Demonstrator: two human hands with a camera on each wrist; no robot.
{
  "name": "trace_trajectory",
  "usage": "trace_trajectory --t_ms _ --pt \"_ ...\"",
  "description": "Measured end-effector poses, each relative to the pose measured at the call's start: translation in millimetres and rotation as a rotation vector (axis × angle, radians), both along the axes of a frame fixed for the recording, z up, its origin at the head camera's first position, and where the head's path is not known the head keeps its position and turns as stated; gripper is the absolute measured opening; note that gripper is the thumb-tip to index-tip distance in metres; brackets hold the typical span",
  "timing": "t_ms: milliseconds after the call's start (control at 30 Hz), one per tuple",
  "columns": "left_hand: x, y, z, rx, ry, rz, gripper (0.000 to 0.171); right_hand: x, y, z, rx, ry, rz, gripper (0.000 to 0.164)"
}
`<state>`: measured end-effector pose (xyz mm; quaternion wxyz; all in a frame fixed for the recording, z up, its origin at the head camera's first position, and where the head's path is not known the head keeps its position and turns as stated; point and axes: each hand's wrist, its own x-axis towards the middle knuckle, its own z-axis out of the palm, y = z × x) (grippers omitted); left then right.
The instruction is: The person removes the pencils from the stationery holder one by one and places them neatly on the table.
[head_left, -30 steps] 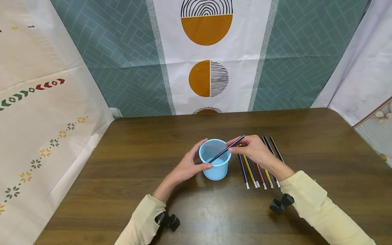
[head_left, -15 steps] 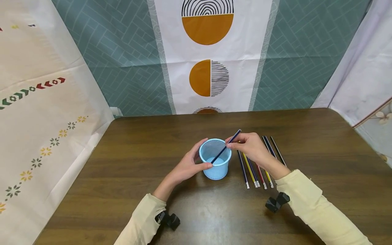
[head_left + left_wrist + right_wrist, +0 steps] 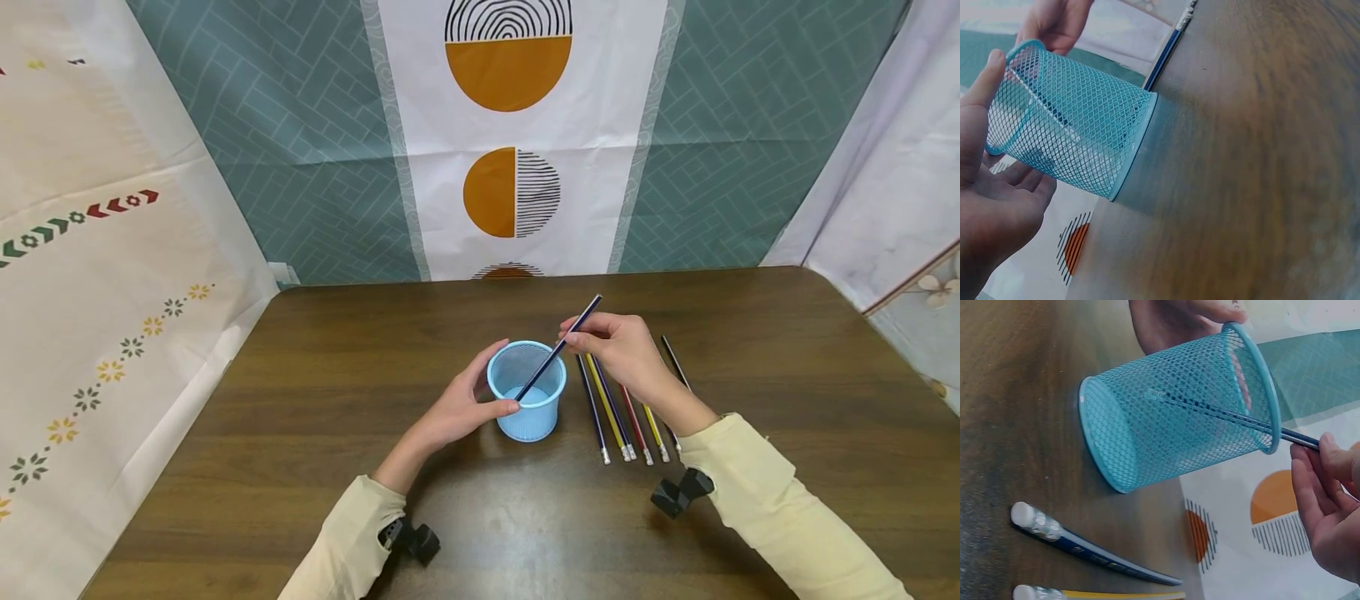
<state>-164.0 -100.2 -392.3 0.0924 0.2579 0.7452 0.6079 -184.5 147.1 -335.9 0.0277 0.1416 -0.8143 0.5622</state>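
A light blue mesh pencil cup [image 3: 528, 423] stands upright on the table. My left hand [image 3: 461, 408] steadies it, thumb at the near rim and fingers round the far left side. Between thumb and fingers, my right hand [image 3: 622, 354] pinches a dark pencil [image 3: 553, 357] that slants down into the cup's mouth. In the right wrist view, the pencil's eraser end [image 3: 1155, 394] shows through the mesh [image 3: 1179, 425], inside the cup and apart from its base. No other pencil is visible in the cup.
Several pencils, among them a red one [image 3: 637, 425] and a yellow one [image 3: 656, 433], lie side by side right of the cup, erasers towards me. My right hand and forearm cover part of the row. The wooden table [image 3: 337, 358] ends at a patterned cloth backdrop [image 3: 322, 200].
My right hand has moved slightly away from me, tilting the pencil steeper, with its lower end still in the cup. My left hand and the cup have stayed put.
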Motion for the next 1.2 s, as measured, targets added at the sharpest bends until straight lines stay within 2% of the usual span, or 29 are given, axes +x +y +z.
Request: trace_trajectory --t_ms 300,500,733,1000,1200 --pt "0.2 1 1.6 0.000 -0.015 0.008 0.085 0.8 -2 7.4 -0.183 0.013 0.023 0.024" --pt "-0.7 2 2.1 0.014 -0.011 -0.005 0.085 2.0 1 16.3 -0.155 0.131 -0.026 0.023" --pt "-0.9 1 2.8 0.029 -0.003 0.000 0.085 3.9 6 30.9 -0.241 0.232 -0.046 0.024" --pt "-1.2 1 1.9 0.024 0.004 -0.004 0.084 3.8 12 44.1 -0.260 0.274 -0.056 0.019" --pt "0.6 0 0.8 0.028 -0.004 -0.002 0.085 7.3 18 46.3 -0.124 0.307 -0.087 0.023"
